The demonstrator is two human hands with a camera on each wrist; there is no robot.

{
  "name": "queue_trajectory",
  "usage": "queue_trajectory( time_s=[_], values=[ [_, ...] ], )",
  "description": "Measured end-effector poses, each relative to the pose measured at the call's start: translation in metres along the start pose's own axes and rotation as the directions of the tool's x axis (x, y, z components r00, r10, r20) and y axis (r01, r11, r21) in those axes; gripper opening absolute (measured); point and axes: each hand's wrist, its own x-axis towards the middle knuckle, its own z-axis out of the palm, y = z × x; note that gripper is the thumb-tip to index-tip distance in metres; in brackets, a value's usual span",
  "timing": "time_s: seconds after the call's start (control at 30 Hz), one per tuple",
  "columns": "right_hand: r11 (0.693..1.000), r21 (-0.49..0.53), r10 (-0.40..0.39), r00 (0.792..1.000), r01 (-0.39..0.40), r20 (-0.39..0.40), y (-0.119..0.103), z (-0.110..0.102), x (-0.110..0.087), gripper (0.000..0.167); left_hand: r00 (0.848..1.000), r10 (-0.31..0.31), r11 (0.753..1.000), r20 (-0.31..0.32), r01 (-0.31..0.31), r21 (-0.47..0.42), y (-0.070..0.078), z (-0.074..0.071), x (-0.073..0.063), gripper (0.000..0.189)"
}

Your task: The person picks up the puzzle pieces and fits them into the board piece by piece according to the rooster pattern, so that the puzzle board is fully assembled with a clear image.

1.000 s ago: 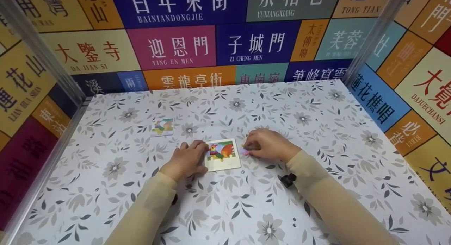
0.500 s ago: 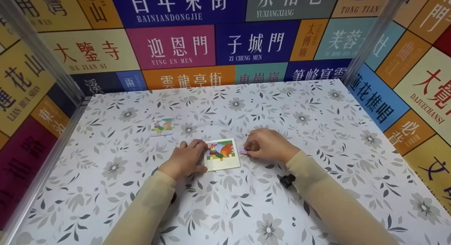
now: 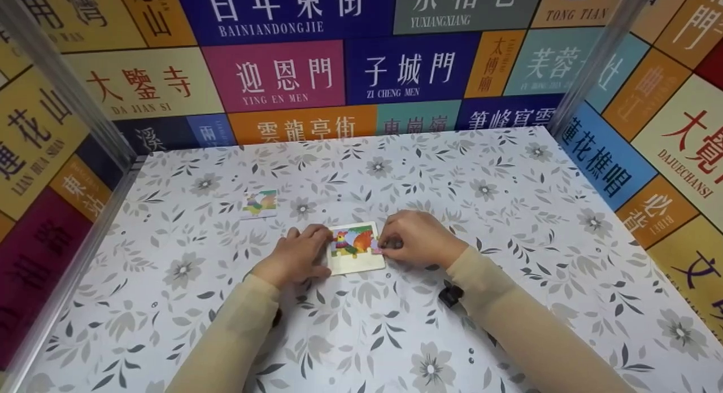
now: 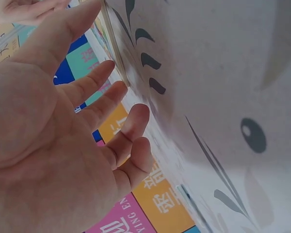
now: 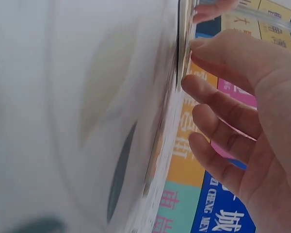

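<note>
A small jigsaw puzzle board with a pale frame lies mid-table in the head view. Colourful bird pieces fill its upper part; the lower strip is bare and cream. My left hand rests at the board's left edge, fingertips and thumb touching it. In the left wrist view, those fingers are extended or loosely bent beside the board's edge. At the board's right side, my right hand pinches a small pink puzzle piece over the picture's lower right corner. The right wrist view hides that piece behind the thumb and index finger.
A square picture card with a similar bird lies to the upper left of the board. The table has a white cover with grey flowers and leaves. Colourful sign-patterned walls stand behind and at both sides.
My right hand has moved left with the pink puzzle piece, from beside the board to its right edge. The left hand and the board stay in place.
</note>
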Motion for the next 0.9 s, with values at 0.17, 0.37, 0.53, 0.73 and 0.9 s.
queue_trajectory(
  time_s=[0.17, 0.37, 0.53, 0.73, 0.9],
  values=[
    [0.999, -0.031, -0.036, 0.999, 0.036, -0.002, -0.009, 0.003, 0.005, 0.006, 1.000, 0.003, 1.000, 0.005, -0.003, 0.001, 0.000, 0.000, 0.001, 0.068],
    [0.997, -0.029, -0.076, 0.997, 0.076, -0.006, -0.020, 0.007, 0.011, 0.006, 1.000, 0.014, 1.000, -0.017, -0.014, 0.004, 0.002, -0.002, -0.002, 0.067],
    [0.993, -0.042, -0.112, 0.994, 0.112, -0.003, -0.028, 0.012, 0.017, 0.006, 1.000, 0.007, 1.000, -0.025, -0.007, 0.005, 0.003, -0.002, -0.004, 0.066],
    [0.990, -0.019, -0.137, 0.991, 0.137, 0.016, -0.037, 0.017, 0.024, 0.007, 1.000, 0.003, 1.000, -0.024, -0.003, 0.019, 0.003, -0.002, -0.003, 0.065],
    [0.986, -0.026, -0.166, 0.986, 0.167, 0.013, -0.043, 0.019, 0.030, 0.008, 1.000, 0.003, 1.000, -0.022, -0.003, 0.019, 0.003, -0.003, -0.003, 0.065]
  ],
)
